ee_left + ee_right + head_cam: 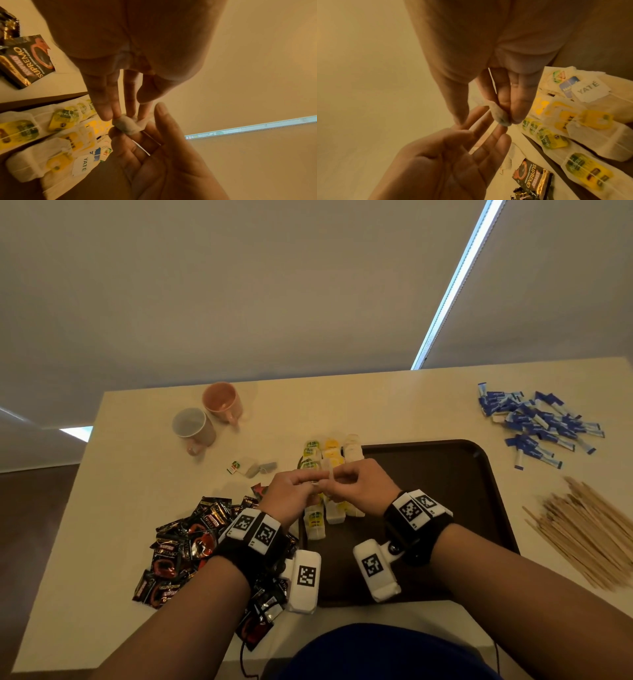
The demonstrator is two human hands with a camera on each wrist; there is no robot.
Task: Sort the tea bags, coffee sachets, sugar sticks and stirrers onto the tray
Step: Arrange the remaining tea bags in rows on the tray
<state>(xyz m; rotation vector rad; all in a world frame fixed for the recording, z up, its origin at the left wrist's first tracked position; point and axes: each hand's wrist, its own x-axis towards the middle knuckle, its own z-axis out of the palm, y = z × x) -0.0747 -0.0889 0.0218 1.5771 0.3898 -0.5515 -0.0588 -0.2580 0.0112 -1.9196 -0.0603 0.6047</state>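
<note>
Fingers (109,106) pinching crumpled pale tea bag (127,125)

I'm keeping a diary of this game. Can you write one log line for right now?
both hands pinch one tea bag above tray | tea bags in rows on tray | coffee, sugar, stirrers unsorted on table

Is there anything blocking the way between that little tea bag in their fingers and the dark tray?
Nothing visible. The small white tea bag, pinched between both hands, hangs just above the rows of tea bags on the dark brown tray, with bare tray alongside.
</note>
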